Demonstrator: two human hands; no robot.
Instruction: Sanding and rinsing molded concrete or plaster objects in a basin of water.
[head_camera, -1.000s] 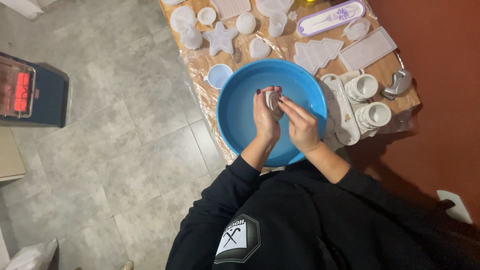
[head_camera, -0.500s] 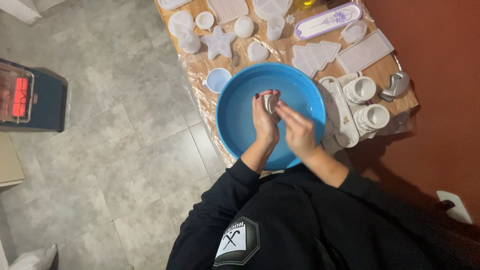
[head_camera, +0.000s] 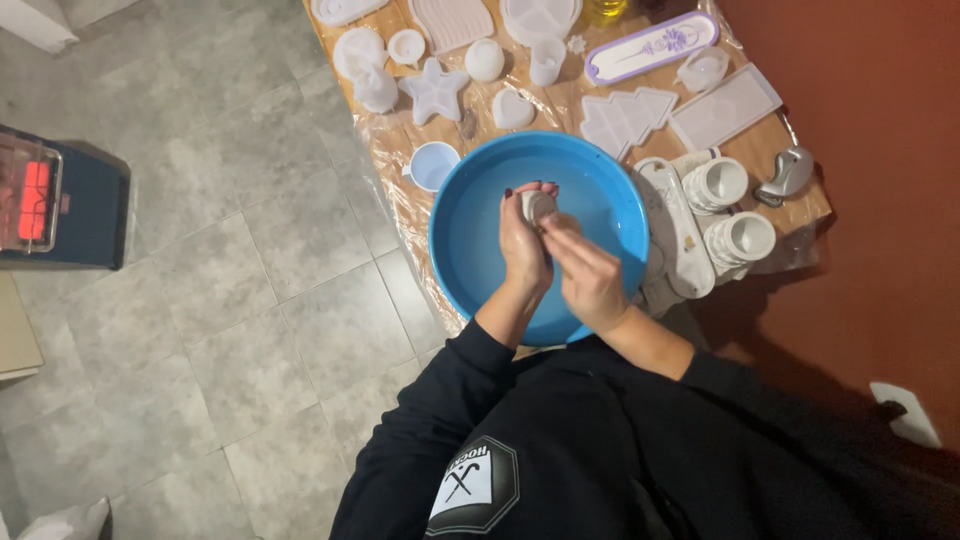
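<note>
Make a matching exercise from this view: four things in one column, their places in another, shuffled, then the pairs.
Things:
1. small white piece
2. star-shaped mould
3. heater
4. blue basin

Places:
A. on the tiled floor, glowing red
B. on the plastic-covered table, beyond the basin
C. on the table under both hands
D. in the left hand, touched by the right hand

Pairs: 1-D, 2-B, 3-A, 4-C

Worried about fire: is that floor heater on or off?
On: the heater on the tiled floor shows glowing red elements behind its grille.

Black sweatshirt (head_camera: 600, 450), pushed-up sleeves, white hexagonal chest emblem (head_camera: 472, 485).
</note>
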